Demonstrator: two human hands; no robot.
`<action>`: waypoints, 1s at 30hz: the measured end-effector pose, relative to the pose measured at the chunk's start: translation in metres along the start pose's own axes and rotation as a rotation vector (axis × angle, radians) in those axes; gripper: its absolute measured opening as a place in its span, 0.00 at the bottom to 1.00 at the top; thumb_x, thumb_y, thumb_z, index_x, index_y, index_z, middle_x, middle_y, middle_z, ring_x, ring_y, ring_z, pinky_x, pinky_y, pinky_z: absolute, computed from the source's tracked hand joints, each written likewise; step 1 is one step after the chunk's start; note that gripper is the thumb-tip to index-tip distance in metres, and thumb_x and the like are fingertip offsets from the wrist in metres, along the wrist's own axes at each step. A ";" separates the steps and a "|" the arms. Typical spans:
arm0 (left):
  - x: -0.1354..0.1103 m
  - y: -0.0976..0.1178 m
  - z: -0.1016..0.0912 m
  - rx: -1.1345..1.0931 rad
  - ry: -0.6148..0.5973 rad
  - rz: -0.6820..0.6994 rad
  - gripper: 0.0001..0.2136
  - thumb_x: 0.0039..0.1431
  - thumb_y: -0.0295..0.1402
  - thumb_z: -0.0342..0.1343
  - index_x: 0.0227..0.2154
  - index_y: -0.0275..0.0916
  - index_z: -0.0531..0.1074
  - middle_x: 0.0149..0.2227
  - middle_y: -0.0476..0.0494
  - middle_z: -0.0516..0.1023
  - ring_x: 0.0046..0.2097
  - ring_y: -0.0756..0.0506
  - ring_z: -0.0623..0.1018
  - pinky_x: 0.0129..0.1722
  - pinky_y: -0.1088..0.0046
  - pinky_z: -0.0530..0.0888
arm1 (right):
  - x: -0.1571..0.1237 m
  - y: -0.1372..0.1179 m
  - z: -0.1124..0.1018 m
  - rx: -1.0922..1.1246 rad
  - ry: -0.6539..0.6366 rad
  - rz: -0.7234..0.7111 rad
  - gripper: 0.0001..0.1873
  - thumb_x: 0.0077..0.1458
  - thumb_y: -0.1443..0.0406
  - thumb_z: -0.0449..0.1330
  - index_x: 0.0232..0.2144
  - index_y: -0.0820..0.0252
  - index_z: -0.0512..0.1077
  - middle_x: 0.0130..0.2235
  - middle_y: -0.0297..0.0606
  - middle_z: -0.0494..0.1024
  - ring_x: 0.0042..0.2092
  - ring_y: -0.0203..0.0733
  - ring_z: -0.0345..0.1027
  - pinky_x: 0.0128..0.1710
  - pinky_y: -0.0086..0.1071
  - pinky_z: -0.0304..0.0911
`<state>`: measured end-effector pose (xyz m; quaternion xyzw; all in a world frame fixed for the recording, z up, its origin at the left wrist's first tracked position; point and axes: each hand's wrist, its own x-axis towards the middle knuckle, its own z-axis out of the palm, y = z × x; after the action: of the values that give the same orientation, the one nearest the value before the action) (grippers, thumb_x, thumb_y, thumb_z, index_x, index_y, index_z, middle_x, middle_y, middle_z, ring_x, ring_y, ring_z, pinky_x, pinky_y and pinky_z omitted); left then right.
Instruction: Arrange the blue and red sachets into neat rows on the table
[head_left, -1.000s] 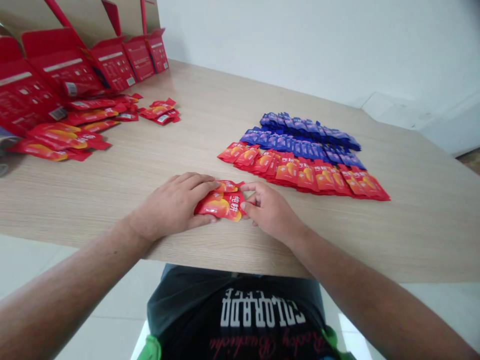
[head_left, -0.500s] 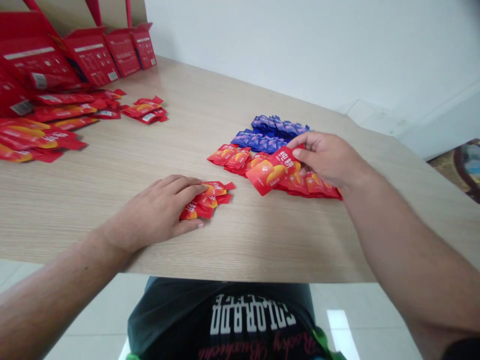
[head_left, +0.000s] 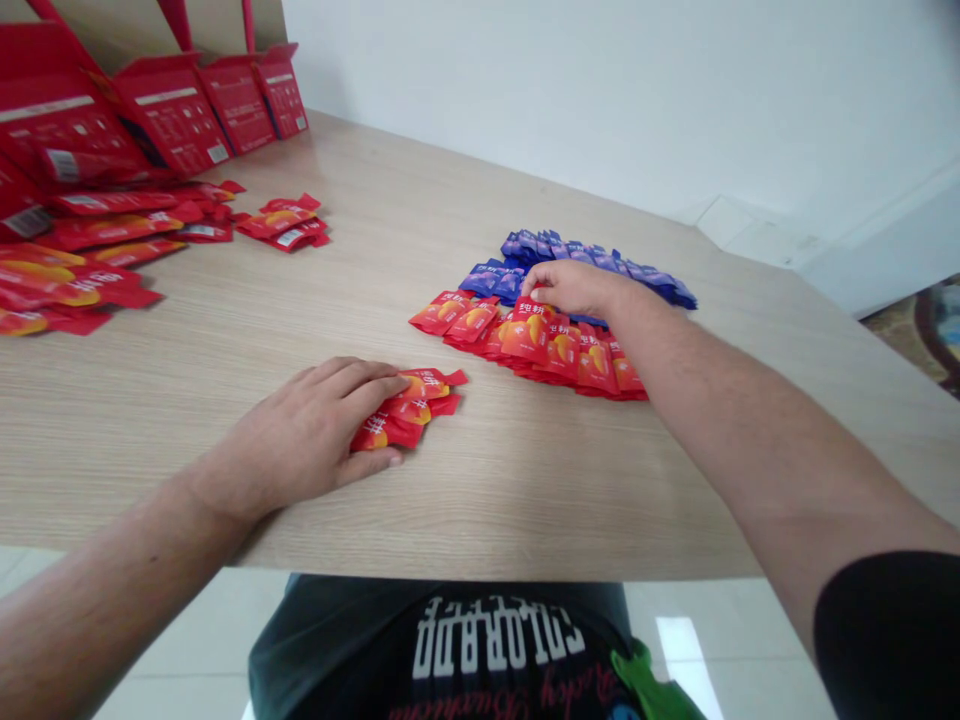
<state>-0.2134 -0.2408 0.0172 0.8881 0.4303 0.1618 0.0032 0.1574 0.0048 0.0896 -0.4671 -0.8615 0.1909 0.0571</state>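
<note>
Resting your left hand (head_left: 300, 435) open and flat, you cover a small pile of red packets (head_left: 409, 412) at lower centre of the worktop (head_left: 525, 500). Your curled right hand (head_left: 574, 288) touches a row of red packets (head_left: 555, 355) right of centre, just below blue packets (head_left: 577, 255); any grip can't be told.

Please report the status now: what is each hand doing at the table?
Left hand flat on small pile of red sachets. Right hand on top of red sachet row. Blue sachet rows just beyond it.
</note>
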 end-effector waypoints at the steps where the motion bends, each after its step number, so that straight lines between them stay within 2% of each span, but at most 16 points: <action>1: 0.000 0.000 0.000 0.001 -0.002 -0.002 0.33 0.69 0.58 0.58 0.65 0.39 0.73 0.65 0.31 0.78 0.64 0.29 0.76 0.65 0.47 0.74 | 0.001 0.000 0.000 -0.047 -0.002 -0.023 0.15 0.64 0.73 0.64 0.49 0.56 0.84 0.42 0.35 0.83 0.38 0.41 0.73 0.43 0.34 0.67; 5: 0.000 0.000 0.001 0.001 -0.015 -0.016 0.33 0.68 0.59 0.58 0.66 0.42 0.73 0.66 0.32 0.77 0.65 0.29 0.76 0.65 0.47 0.73 | 0.002 0.004 0.006 -0.132 0.026 -0.051 0.17 0.63 0.74 0.63 0.49 0.55 0.85 0.44 0.35 0.85 0.40 0.43 0.75 0.47 0.35 0.69; 8: -0.002 -0.001 0.002 -0.013 -0.014 -0.018 0.34 0.67 0.60 0.59 0.66 0.42 0.73 0.66 0.32 0.77 0.65 0.28 0.76 0.66 0.46 0.73 | 0.000 0.009 0.010 -0.145 0.052 -0.108 0.20 0.60 0.77 0.63 0.48 0.54 0.86 0.45 0.36 0.85 0.46 0.45 0.77 0.55 0.37 0.69; 10: -0.003 -0.002 0.002 -0.037 -0.007 -0.001 0.35 0.66 0.59 0.60 0.67 0.42 0.72 0.66 0.31 0.77 0.66 0.28 0.75 0.67 0.46 0.72 | -0.005 0.010 0.012 -0.139 0.128 -0.145 0.21 0.59 0.77 0.62 0.48 0.54 0.86 0.49 0.38 0.85 0.51 0.48 0.77 0.61 0.41 0.67; 12: -0.003 -0.003 0.000 -0.063 0.000 0.011 0.31 0.69 0.55 0.59 0.67 0.42 0.71 0.67 0.32 0.76 0.66 0.29 0.75 0.67 0.48 0.72 | -0.014 0.007 0.012 -0.122 0.261 -0.165 0.21 0.60 0.76 0.62 0.50 0.56 0.86 0.51 0.42 0.84 0.55 0.51 0.75 0.64 0.44 0.66; 15: 0.000 -0.002 -0.002 -0.086 0.025 -0.013 0.24 0.73 0.46 0.54 0.64 0.40 0.74 0.65 0.34 0.78 0.65 0.33 0.77 0.67 0.51 0.73 | -0.042 -0.007 0.012 -0.072 0.464 -0.181 0.19 0.62 0.72 0.62 0.52 0.58 0.85 0.50 0.44 0.83 0.54 0.52 0.74 0.60 0.45 0.68; 18: 0.006 0.000 -0.005 -0.098 0.030 -0.054 0.21 0.72 0.43 0.54 0.60 0.38 0.77 0.61 0.35 0.82 0.62 0.35 0.79 0.65 0.53 0.75 | -0.084 -0.027 0.019 -0.016 0.575 -0.207 0.19 0.64 0.68 0.62 0.54 0.57 0.84 0.46 0.43 0.81 0.44 0.48 0.74 0.50 0.42 0.71; 20: 0.009 0.001 -0.007 -0.097 0.017 -0.092 0.20 0.71 0.40 0.53 0.58 0.38 0.78 0.58 0.35 0.84 0.60 0.35 0.81 0.64 0.54 0.77 | -0.115 -0.037 0.029 -0.005 0.579 -0.233 0.17 0.66 0.65 0.62 0.54 0.55 0.83 0.44 0.41 0.79 0.40 0.46 0.72 0.45 0.40 0.69; 25: 0.013 -0.003 -0.010 -0.010 0.001 -0.175 0.16 0.71 0.37 0.52 0.52 0.39 0.81 0.52 0.35 0.85 0.53 0.36 0.83 0.58 0.54 0.81 | -0.174 -0.045 0.062 0.079 0.495 -0.207 0.15 0.69 0.58 0.61 0.52 0.54 0.82 0.40 0.41 0.78 0.38 0.47 0.70 0.41 0.40 0.67; 27: 0.013 -0.003 -0.012 0.034 0.038 -0.163 0.15 0.72 0.37 0.50 0.49 0.40 0.81 0.49 0.35 0.85 0.51 0.36 0.84 0.56 0.54 0.81 | -0.188 -0.046 0.074 0.141 0.456 -0.173 0.15 0.68 0.57 0.62 0.51 0.54 0.83 0.39 0.41 0.78 0.37 0.47 0.70 0.40 0.41 0.68; 30: 0.012 0.004 -0.020 0.059 0.161 -0.160 0.13 0.73 0.36 0.50 0.46 0.42 0.81 0.47 0.38 0.85 0.49 0.39 0.84 0.54 0.58 0.82 | -0.203 -0.054 0.091 0.248 0.420 -0.098 0.15 0.68 0.56 0.63 0.51 0.53 0.82 0.41 0.42 0.80 0.38 0.48 0.72 0.40 0.42 0.69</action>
<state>-0.2092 -0.2366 0.0404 0.8348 0.5031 0.2191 -0.0446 0.2034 -0.2141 0.0428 -0.4436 -0.8223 0.1910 0.3009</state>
